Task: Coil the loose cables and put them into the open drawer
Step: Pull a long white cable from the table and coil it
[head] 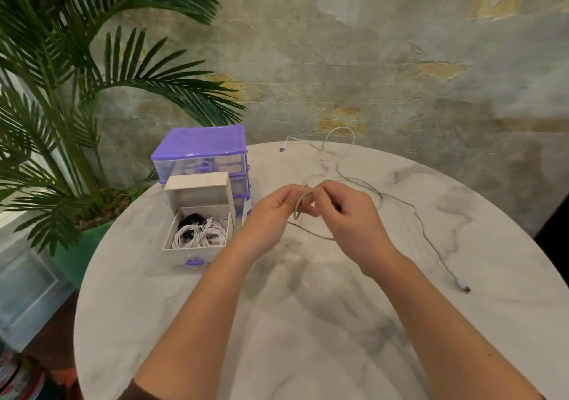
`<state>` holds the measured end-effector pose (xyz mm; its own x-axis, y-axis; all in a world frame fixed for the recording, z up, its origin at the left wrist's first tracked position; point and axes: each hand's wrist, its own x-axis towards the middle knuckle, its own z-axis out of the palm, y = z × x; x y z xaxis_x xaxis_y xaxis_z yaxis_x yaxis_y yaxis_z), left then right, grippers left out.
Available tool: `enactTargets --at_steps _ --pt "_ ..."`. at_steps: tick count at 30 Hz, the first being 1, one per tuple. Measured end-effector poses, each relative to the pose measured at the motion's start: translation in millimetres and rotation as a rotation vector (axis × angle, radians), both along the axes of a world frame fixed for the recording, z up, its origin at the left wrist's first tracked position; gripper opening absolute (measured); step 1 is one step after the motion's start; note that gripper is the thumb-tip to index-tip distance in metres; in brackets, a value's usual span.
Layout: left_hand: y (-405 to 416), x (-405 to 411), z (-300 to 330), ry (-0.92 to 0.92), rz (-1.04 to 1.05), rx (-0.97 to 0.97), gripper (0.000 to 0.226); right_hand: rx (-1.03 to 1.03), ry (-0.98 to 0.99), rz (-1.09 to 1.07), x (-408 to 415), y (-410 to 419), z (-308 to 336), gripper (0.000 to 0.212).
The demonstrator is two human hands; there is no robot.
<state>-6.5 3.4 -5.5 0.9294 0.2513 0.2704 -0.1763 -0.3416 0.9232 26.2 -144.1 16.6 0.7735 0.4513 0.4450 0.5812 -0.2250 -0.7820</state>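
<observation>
both hands (311,212) pinch a small cable (397,198) loop above mid-table, near the open drawer (197,245).

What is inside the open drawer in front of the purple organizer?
The open drawer holds several coiled white cables and, at the back, something black, maybe a cable or charger. The coils cover most of the drawer's floor, so anything beneath them cannot be seen.
</observation>
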Motion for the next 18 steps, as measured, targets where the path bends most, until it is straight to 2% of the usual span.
enactTargets --at_steps 2,4,7,10,16,18 --pt "-2 -2 1 0.01 -0.038 -0.043 0.033 0.117 0.035 -0.026 4 0 1 0.018" --pt "-3 -4 4 -0.013 -0.096 -0.17 0.038 0.226 0.068 -0.069 10 -3 3 0.012" --pt "-3 -5 8 -0.017 -0.184 -0.356 0.04 0.329 0.111 -0.134 15 -7 5 0.019" --pt "-6 -6 12 0.026 -0.245 -0.385 0.042 0.345 0.137 -0.189 16 -7 4 0.024" --pt "-6 -12 16 0.087 -0.233 -0.368 0.046 0.327 0.121 -0.253 18 -10 3 0.025" --pt "-8 -13 17 0.091 -0.253 -0.426 0.044 0.31 0.127 -0.264 19 -9 2 0.026"
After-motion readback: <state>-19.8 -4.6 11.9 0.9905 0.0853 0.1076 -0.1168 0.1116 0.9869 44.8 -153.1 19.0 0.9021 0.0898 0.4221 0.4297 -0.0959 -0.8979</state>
